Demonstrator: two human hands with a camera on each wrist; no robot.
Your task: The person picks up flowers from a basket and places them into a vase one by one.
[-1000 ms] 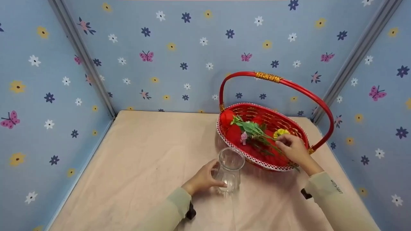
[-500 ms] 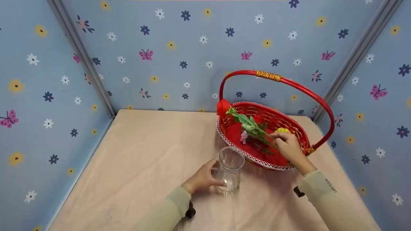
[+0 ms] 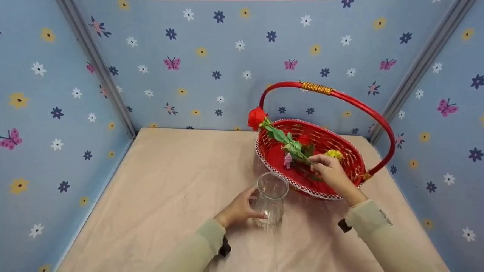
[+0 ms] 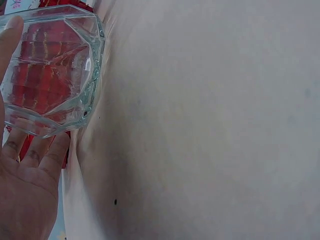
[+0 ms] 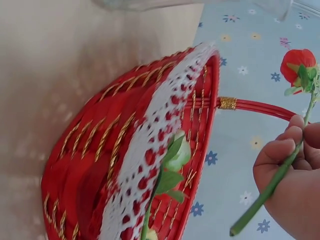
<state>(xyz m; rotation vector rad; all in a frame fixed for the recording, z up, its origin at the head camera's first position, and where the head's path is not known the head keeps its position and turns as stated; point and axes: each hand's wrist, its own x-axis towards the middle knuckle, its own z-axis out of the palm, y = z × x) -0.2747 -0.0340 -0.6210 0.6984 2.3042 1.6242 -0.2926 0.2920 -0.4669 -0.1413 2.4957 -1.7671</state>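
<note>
My left hand (image 3: 239, 209) holds a clear glass vase (image 3: 270, 202) that stands upright on the table, thumb on its near side. In the left wrist view the vase's thick faceted base (image 4: 55, 70) lies between thumb and fingers. Over the basket, my right hand (image 3: 329, 172) pinches the green stem of a red rose (image 3: 257, 118). The rose's bloom points up and left, past the basket's left rim. In the right wrist view the cut stem end sticks out below the fingers, and the bloom (image 5: 298, 67) is at upper right.
A red woven basket (image 3: 261, 156) with white lace trim and a tall arched handle (image 3: 363, 107) stands at right. Inside lie a yellow flower (image 3: 334, 154), a pink flower (image 3: 287, 160) and another red bloom (image 3: 303, 140). Patterned blue walls (image 3: 227, 64) enclose the cloth-covered table (image 3: 162, 196).
My right hand has moved left with the rose, whose bloom has risen from inside the basket to beyond its left rim. My left hand and the vase stay put.
</note>
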